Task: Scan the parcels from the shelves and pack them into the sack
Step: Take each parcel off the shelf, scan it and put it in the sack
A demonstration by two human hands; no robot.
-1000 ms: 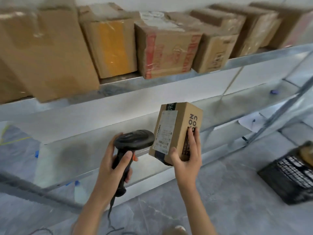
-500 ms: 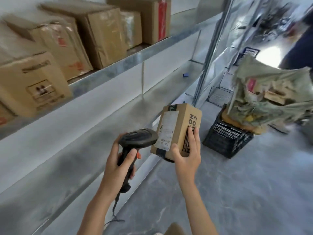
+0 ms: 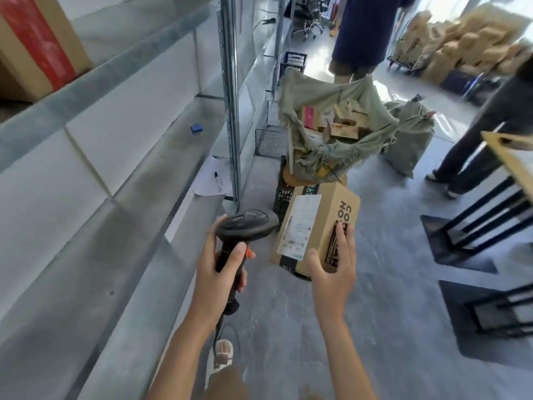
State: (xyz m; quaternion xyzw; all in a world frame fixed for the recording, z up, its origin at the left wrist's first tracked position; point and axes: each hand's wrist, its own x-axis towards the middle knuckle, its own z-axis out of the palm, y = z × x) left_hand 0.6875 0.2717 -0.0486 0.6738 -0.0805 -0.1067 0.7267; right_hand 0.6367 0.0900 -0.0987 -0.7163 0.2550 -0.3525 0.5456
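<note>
A long run of metal shelves [image 3: 121, 157] is seen along the left side, its lower boards mostly bare; a blue block [image 3: 197, 128] lies on one board, and a sheet of paper [image 3: 212, 180] with a pen [image 3: 217, 180] on it lies further along. A brown carton with red tape [image 3: 37, 44] is seen at the upper left on the top shelf. The grey floor [image 3: 389, 298] fills the right and lower part of the view.

Ahead, an open green sack [image 3: 334, 131] is seen resting on a black crate [image 3: 284, 194], with several boxes visible inside its frayed mouth. A second, tied sack [image 3: 409, 140] stands just beside it to the right. Two other people's legs are seen further off, and a pile of cartons [image 3: 461, 44] is stacked at the far right.

A small cardboard parcel [image 3: 317, 226] is held in front of the crate, below the sack's mouth, its white label turned to the left. It is gripped by the right hand [image 3: 334, 264], the thumb laid on the labelled face and the fingers curled over the printed side. A black barcode scanner [image 3: 248, 226] is gripped by its handle in the left hand [image 3: 222, 269], fingers wrapped round it, its head close beside the parcel's label.
</note>
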